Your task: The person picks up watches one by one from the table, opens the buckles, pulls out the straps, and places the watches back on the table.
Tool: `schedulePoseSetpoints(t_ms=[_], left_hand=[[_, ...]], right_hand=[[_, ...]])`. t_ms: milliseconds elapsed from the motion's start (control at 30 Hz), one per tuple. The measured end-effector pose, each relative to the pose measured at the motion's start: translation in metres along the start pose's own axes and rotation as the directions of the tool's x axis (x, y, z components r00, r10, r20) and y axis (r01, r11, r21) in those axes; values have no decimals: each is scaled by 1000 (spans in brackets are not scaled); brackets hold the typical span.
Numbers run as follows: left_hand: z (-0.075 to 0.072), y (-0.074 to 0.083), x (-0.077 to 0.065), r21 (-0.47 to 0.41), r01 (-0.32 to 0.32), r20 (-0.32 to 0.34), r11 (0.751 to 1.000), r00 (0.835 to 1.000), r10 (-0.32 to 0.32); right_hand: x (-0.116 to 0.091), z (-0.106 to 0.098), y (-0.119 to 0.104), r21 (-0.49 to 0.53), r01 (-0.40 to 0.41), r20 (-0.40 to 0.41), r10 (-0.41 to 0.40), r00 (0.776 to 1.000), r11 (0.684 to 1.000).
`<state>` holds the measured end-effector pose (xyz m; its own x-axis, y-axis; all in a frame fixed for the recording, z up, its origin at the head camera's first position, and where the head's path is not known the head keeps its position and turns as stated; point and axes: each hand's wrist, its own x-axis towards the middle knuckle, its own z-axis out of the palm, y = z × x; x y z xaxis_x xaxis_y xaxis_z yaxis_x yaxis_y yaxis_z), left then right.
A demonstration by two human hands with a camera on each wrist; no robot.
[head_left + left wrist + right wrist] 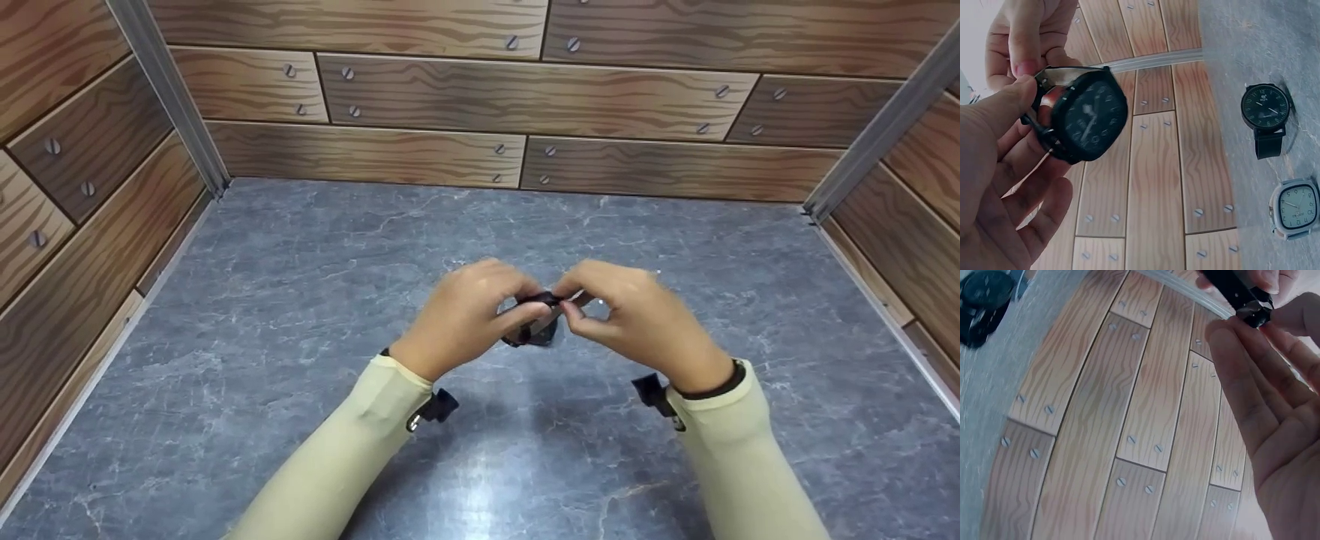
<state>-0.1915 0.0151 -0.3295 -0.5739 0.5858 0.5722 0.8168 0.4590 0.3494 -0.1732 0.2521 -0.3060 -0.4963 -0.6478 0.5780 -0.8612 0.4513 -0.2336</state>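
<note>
A black wristwatch (1090, 115) with a squarish dial is held up between both hands. My left hand (469, 315) pinches its dark strap between thumb and fingers. From the other side, my right hand (637, 319) pinches the strap end by the buckle, thumb against fingertips. The right wrist view shows the black strap (1231, 288) running into these fingertips, with the remaining fingers stretched out. In the head view the watch case (541, 335) hangs below the fingers, partly covered by the left thumb.
On the grey marbled table (337, 247) lie a round black watch (1265, 107) and a pale square watch (1296, 208), seen in the left wrist view. Wood-patterned walls (525, 97) with metal corner posts (169, 90) enclose the table at the back and sides.
</note>
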Motion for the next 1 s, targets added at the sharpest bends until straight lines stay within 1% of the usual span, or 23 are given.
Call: schedulePoseSetpoints(t_ms=[100, 200, 267, 333, 400, 533, 633, 733, 867, 1000], left_hand=[[2, 1, 0, 13, -1, 10, 1000, 1000, 1], [2, 4, 1, 0, 4, 7, 1000, 1000, -4], [1, 6, 1, -17, 19, 9, 1000, 1000, -19], [0, 7, 1, -41, 54, 17, 998, 998, -53], [-1, 9, 1, -75, 108, 35, 991, 994, -106], [-4, 10, 1, -153, 222, 97, 963, 973, -209], [-4, 10, 2, -195, 274, 134, 942, 959, -252], [-4, 10, 1, -219, 291, 140, 931, 954, -266], [-3, 9, 1, -252, 290, 133, 923, 955, -264], [-3, 9, 2, -302, 293, 138, 907, 955, -263]], right_hand=[[-1, 0, -1, -49, 32, 0, -32, 999, 998], [0, 0, -1, -66, 64, -34, -66, 997, 996], [1, -1, -1, -72, 70, -55, -74, 996, 995], [1, -1, -1, -83, 77, -71, -83, 994, 994], [1, 0, 0, -92, 74, -81, -82, 993, 993], [2, 2, 0, -122, 69, -82, -79, 993, 990], [2, 3, 0, -144, 58, -71, -69, 995, 988], [1, 4, 0, -139, 55, -76, -66, 995, 989], [1, 5, -1, -94, 26, -91, -34, 995, 995], [1, 6, -2, -98, 2, -110, -13, 994, 995]])
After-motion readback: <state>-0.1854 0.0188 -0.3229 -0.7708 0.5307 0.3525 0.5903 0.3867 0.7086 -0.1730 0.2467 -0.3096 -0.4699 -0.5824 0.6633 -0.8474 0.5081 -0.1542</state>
